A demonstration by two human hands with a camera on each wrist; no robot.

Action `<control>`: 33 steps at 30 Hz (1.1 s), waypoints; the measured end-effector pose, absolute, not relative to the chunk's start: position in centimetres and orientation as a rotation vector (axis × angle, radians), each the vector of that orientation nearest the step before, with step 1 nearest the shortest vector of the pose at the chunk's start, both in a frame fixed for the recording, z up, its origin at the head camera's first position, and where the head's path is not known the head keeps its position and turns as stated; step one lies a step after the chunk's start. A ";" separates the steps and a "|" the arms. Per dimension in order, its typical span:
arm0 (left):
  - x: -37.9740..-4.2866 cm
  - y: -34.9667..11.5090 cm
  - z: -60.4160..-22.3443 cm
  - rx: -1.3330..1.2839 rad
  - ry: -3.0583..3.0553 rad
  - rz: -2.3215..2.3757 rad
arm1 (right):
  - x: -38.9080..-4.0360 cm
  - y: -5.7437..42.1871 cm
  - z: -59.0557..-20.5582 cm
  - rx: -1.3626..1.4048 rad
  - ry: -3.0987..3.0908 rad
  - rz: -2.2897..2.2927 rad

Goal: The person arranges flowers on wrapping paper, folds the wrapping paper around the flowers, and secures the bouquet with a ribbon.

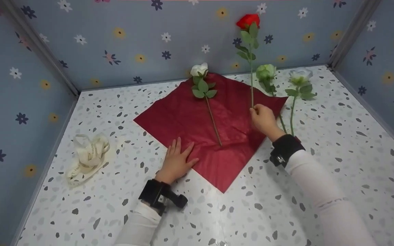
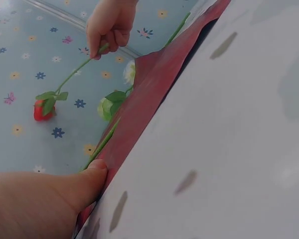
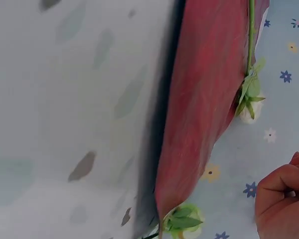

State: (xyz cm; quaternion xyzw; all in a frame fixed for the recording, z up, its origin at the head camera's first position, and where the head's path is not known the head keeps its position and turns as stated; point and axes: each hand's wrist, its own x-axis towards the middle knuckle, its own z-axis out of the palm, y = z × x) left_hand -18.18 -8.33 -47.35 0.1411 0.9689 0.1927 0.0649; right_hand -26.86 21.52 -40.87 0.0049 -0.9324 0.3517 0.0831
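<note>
A red rose (image 1: 248,22) with a long green stem is held up by my right hand (image 1: 264,119), its fingers pinching the lower stem. The bloom stands upright in front of the back wall; the left wrist view shows the rose (image 2: 44,110) raised off the wrapping paper. That dark red sheet of wrapping paper (image 1: 180,116) is spread flat with a corner toward me. On it lies a white rose (image 1: 199,70), stem pointing toward me. My left hand (image 1: 175,163) rests with spread fingers on the paper's near left edge.
A green flower (image 1: 266,72) and a pale bluish-white flower (image 1: 300,76) lie right of the paper, partly behind my right hand and wrist. A heap of cream ribbon (image 1: 92,155) is at left. Flower-patterned panels (image 1: 183,37) enclose the speckled tabletop (image 1: 121,212) on three sides.
</note>
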 end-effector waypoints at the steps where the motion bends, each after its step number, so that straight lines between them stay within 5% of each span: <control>1: -18.2 -8.3 -47.3 0.430 2.925 0.585 | -26.9 21.0 -40.9 0.027 -2.779 1.051; 33: -18.1 -8.3 -47.3 0.441 2.932 0.591 | -26.0 14.7 -43.4 0.329 -3.237 0.996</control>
